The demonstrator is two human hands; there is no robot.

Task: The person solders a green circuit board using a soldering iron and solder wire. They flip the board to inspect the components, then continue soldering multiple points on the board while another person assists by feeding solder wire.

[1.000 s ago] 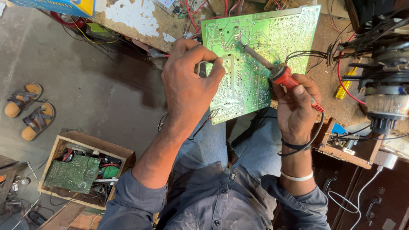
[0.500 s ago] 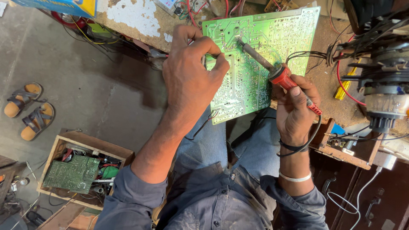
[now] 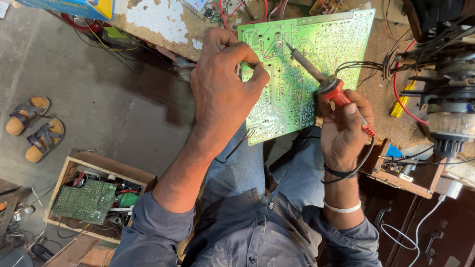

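Upper centre of the frame: flat green circuit board, rectangular and laced with pale traces, tilted over the chipped, paint-flaked edge of a rough workbench, left hand curled shut at the board's left edge, thumb and forefinger pinched on something too small to tell. Right of centre: right hand wrapped closed round the red handle of a soldering iron, grey metal tip touching the board's face, black cord looped at the wrist. Lower left: open wooden box holding another green board, brown sandals on stained grey concrete floor
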